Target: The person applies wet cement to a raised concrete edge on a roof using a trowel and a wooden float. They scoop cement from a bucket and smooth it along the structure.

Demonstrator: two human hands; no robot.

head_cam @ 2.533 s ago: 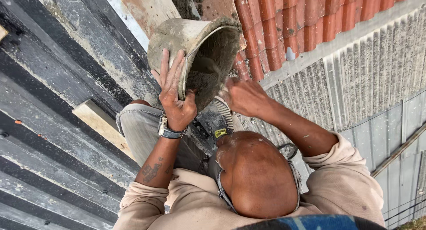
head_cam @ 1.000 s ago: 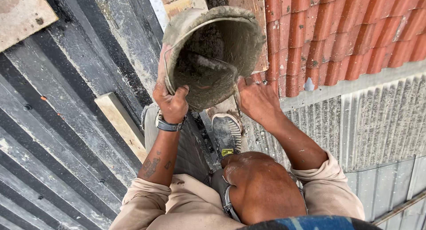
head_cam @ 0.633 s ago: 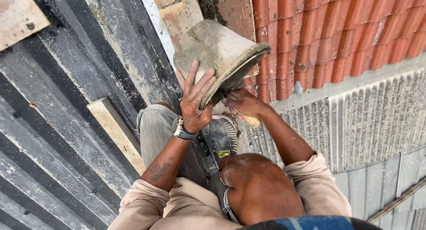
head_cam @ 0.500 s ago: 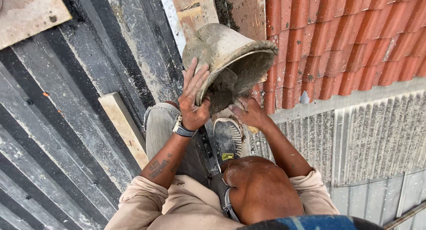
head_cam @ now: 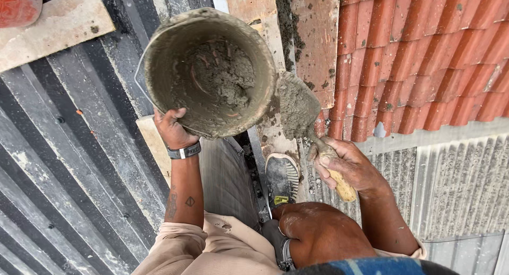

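Observation:
My left hand (head_cam: 172, 129) grips the rim of a mortar-smeared grey bucket (head_cam: 209, 73), whose mouth faces the camera with wet grey mortar inside. My right hand (head_cam: 344, 163) is closed on the wooden handle (head_cam: 342, 187) of a trowel (head_cam: 297, 108). The trowel blade carries a heap of mortar and sits just right of the bucket rim, over the edge of the red roof tiles (head_cam: 424, 57). A watch is on my left wrist.
Dark corrugated metal sheeting (head_cam: 63, 163) slopes at the left, with a wooden board (head_cam: 58, 25) and a red object (head_cam: 18, 4) at top left. A pale plank (head_cam: 154, 147) lies under the bucket. My shoe (head_cam: 282, 177) stands below; grey corrugated sheet (head_cam: 456, 185) is at right.
The bucket was tilted sideways with my right hand at its mouth. Now its mouth faces the camera, and my right hand holds a trowel loaded with mortar beside it.

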